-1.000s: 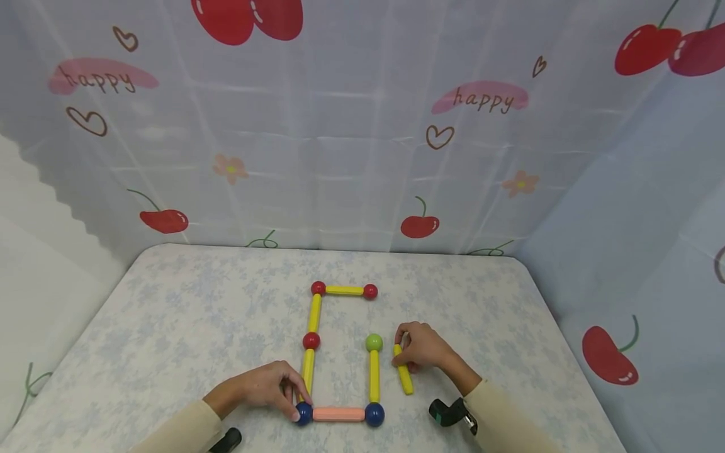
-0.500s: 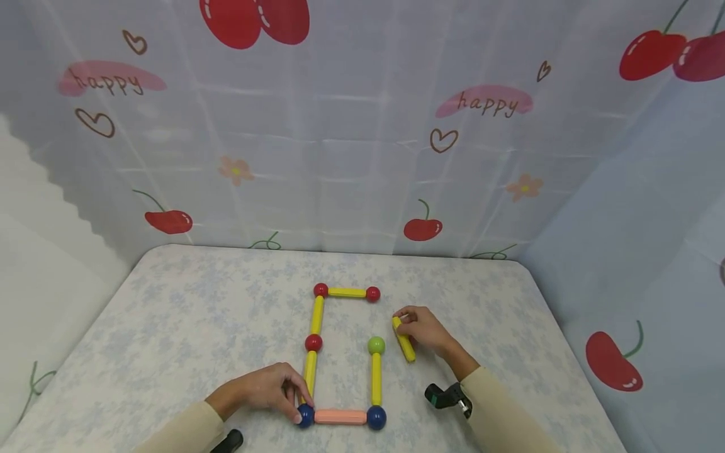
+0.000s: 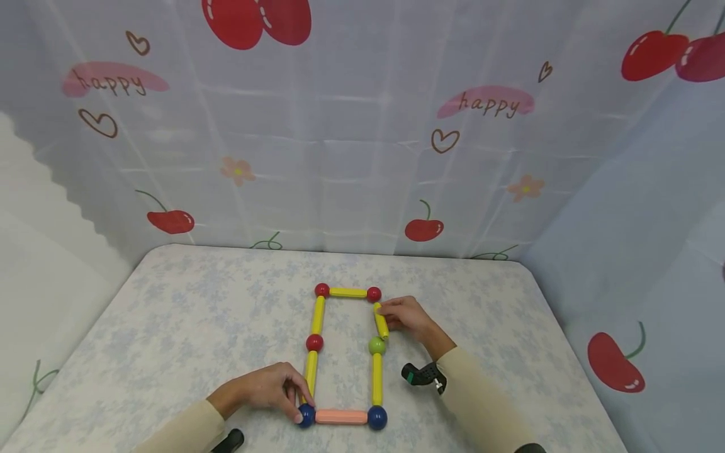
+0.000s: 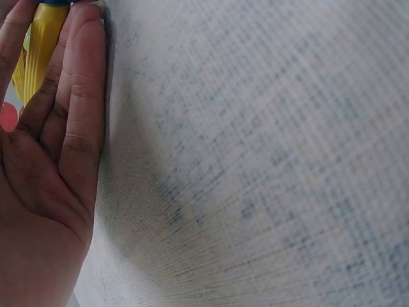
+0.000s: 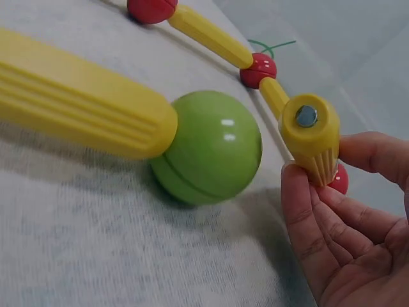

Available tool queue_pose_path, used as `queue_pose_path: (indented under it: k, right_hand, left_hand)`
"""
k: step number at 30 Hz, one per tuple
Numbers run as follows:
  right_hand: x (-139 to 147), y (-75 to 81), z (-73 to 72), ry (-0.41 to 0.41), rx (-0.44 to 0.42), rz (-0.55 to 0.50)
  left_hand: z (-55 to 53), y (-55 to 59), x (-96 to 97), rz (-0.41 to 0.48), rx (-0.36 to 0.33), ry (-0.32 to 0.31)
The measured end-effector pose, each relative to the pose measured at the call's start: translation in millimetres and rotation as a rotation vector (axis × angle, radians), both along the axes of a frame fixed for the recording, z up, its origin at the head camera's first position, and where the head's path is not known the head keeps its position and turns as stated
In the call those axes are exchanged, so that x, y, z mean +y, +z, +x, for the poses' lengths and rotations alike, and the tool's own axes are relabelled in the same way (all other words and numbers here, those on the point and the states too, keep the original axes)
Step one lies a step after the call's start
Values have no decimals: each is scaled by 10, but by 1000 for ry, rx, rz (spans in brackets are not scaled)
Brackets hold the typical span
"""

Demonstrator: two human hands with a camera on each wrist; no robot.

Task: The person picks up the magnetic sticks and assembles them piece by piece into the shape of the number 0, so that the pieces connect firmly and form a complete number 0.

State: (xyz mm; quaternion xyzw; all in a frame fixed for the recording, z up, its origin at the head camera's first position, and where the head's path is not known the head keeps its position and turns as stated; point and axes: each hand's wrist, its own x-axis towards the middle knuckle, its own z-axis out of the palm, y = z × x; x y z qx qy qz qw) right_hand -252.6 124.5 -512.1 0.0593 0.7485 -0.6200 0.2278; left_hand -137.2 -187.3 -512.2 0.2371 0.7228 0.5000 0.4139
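Observation:
My left hand [image 3: 265,387] pinches a blue ball [image 3: 308,417] at the near left corner of a rod-and-ball frame on the table. My right hand [image 3: 411,318] pinches a yellow magnetic rod [image 3: 381,322] between thumb and fingers, at the frame's right side. In the right wrist view, the rod's near end shows a round metal tip [image 5: 307,116], apart from the green ball [image 5: 208,147]. Its far end lies close to a red ball [image 3: 374,294]; whether they touch I cannot tell. In the left wrist view, the palm [image 4: 38,204] hides most of the ball.
A pink rod [image 3: 342,417] joins the left ball to another blue ball [image 3: 377,418]. Yellow rods and red balls [image 3: 314,343] form the left and far sides. The patterned tabletop [image 3: 198,314] meets a printed curtain [image 3: 340,189] behind.
My right hand has carried the yellow rod away from me, then left, from beside the green ball to the space between it and the far right red ball. My left hand stays put.

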Motion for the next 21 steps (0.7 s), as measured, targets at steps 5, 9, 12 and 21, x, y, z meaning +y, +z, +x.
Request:
queue_pose_path:
  k: [5, 9, 12, 21]
  right_hand:
    - [-81, -12, -46, -21, -25, -37]
    - [-100, -42, -75, -52, -20, -65]
    - [-108, -67, -95, -78, -5, -73]
    - [-139, -78, -81, -66, 61, -5]
  left_hand:
    - [-6, 12, 2, -26, 12, -13]
    - [9, 4, 8, -21, 2, 12]
    - [16, -4, 13, -20, 5, 22]
    - [20, 2, 12, -22, 0, 30]
